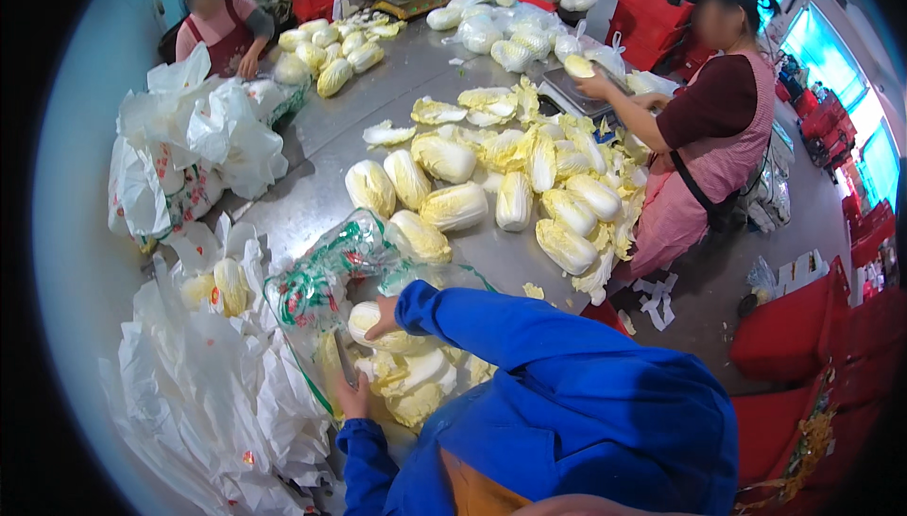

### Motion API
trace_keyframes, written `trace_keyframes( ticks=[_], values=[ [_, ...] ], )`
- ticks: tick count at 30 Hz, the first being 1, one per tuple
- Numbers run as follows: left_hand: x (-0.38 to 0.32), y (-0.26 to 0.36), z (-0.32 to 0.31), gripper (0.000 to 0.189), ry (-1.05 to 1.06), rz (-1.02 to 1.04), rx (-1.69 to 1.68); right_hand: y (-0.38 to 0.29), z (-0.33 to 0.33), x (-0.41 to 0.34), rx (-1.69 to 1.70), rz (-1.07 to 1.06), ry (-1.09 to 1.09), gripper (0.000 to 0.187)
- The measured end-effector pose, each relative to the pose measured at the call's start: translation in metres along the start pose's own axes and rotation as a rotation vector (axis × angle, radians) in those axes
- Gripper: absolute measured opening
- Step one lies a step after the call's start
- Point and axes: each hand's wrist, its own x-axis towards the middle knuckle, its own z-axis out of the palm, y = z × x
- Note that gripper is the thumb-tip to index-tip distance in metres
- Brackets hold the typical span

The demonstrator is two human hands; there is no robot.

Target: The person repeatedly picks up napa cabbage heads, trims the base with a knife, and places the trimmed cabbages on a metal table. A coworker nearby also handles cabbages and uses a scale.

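My right hand (383,317) lies over a napa cabbage (375,328), fingers bent round its top. This cabbage rests at the mouth of a clear plastic bag with green and red print (319,296). Below it, my left hand (352,395) is at the bag's side, by another cabbage (330,363) seen through the plastic; its grip is partly hidden. Several yellow-white cabbages and loose leaves (418,381) lie between my hands and my body. Just beyond the bag, more trimmed napa cabbages (453,206) lie on the metal table.
White plastic bags (205,367) are heaped at left, with a fuller pile (212,140) behind. A co-worker (716,112) at right holds a cabbage beside a scale (577,94). Other people stand across the metal table (305,190). Red crates (779,332) stand at lower right.
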Motion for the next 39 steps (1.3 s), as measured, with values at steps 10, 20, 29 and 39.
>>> trace_keyframes(
  ticks=[10, 20, 29, 39],
  values=[
    [-0.023, 0.089, 0.017, 0.029, 0.040, 0.127, -0.113, 0.047, -0.059, -0.129, 1.501, 0.101, -0.272, 0.068],
    [-0.040, 0.235, -0.022, 0.016, -0.145, 0.163, -0.189, 0.009, -0.068, -0.240, 1.662, -0.088, -0.465, 0.078],
    [-0.087, 0.313, -0.061, 0.036, -0.294, 0.649, 0.352, -0.029, -0.069, -0.256, 1.235, -0.210, -0.380, 0.112],
    [-0.097, 0.286, -0.056, 0.029, -0.305, 0.663, 0.373, -0.020, -0.055, -0.259, 1.130, -0.230, -0.468, 0.114]
  ],
)
